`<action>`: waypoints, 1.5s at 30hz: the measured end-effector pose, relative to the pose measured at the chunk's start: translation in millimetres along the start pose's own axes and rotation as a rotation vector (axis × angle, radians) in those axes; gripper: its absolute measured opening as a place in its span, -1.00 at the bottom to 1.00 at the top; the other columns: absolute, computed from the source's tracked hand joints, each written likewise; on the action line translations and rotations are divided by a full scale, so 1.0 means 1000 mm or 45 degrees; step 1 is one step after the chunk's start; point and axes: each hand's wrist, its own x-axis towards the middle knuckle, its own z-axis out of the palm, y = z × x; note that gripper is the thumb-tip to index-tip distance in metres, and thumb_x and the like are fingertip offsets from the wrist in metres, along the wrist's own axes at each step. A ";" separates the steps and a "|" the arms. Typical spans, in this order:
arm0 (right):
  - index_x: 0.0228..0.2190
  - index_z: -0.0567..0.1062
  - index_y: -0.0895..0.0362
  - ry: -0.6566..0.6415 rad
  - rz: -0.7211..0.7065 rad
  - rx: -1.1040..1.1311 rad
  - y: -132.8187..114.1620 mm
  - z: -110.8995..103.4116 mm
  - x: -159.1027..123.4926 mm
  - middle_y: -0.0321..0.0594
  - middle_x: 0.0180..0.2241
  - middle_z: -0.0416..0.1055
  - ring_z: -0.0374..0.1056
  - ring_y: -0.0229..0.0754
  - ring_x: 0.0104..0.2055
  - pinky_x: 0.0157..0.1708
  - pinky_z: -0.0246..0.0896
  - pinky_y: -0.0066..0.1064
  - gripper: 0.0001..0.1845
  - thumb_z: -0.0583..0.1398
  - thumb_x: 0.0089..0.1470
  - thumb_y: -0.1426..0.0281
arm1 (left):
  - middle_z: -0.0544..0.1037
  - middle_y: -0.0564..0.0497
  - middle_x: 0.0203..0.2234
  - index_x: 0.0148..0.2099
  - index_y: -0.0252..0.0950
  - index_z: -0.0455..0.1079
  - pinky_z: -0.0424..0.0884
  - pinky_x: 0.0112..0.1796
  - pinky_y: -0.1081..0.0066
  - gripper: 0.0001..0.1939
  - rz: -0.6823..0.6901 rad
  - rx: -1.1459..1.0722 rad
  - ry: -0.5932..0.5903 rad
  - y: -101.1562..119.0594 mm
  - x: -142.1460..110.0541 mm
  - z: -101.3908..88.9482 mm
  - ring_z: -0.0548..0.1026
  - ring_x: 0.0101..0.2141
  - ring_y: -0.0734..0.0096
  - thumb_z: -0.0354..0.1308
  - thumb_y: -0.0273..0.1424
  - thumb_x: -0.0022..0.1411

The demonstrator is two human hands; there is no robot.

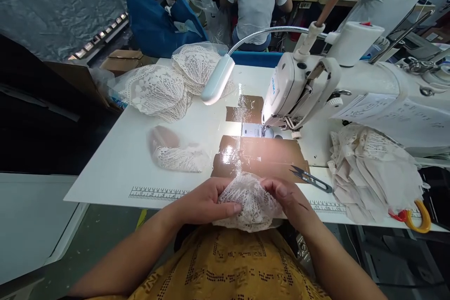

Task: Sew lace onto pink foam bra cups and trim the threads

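A white lace piece is bunched between my two hands at the front edge of the sewing table. My left hand grips its left side, with the thumb lying on top of the lace. On the other side my right hand pinches the lace near its upper right edge; some fingers are hidden beneath. Just beyond my right hand lie dark thread snips. Farther forward stands a white sewing machine, its needle area lit and apart from the lace.
Lace stacks lie at the back left, near a lamp on a bendable neck. A lace piece with a beige part rests left of centre. Fabric pieces and orange-handled scissors are at the right. Two people sit or stand beyond.
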 end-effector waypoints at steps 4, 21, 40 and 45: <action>-0.46 0.48 0.13 0.103 0.082 0.059 0.004 0.000 0.003 -0.30 -0.50 0.35 0.25 -0.27 -0.46 -0.46 0.16 -0.46 -0.69 0.21 0.09 0.14 | 0.50 -0.04 -0.36 -0.14 -0.39 0.42 0.40 -0.33 0.42 -0.69 -0.042 -0.106 0.052 -0.001 0.002 0.000 0.45 -0.37 0.38 0.23 -0.25 0.18; -0.57 0.58 0.08 0.605 0.058 0.723 0.018 0.022 0.018 -0.33 -0.56 0.42 0.25 -0.28 -0.51 -0.46 0.22 -0.43 -0.82 0.39 -0.14 0.24 | 0.57 -0.07 -0.21 0.11 -0.27 0.37 0.43 -0.25 0.44 -0.30 0.023 -1.023 0.540 -0.021 0.028 0.041 0.51 -0.24 0.30 0.15 -0.73 -0.14; -0.44 0.50 0.11 0.186 0.019 0.021 0.002 0.028 0.015 -0.33 -0.47 0.44 0.31 -0.29 -0.44 -0.43 0.23 -0.48 -0.88 0.31 0.00 0.32 | 0.50 0.02 -0.19 0.05 -0.21 0.32 0.38 -0.23 0.40 -0.64 0.187 0.672 0.338 0.012 -0.015 0.000 0.46 -0.25 0.37 0.19 -0.35 0.20; -0.52 0.49 0.12 0.323 -0.230 -0.166 -0.001 0.030 0.015 -0.29 -0.44 0.48 0.37 -0.28 -0.41 -0.39 0.25 -0.48 -0.88 0.27 0.03 0.41 | 0.48 0.04 -0.33 -0.07 -0.29 0.36 0.33 -0.36 0.45 -0.77 0.161 0.665 0.342 0.002 -0.014 0.003 0.42 -0.37 0.43 0.13 -0.30 0.26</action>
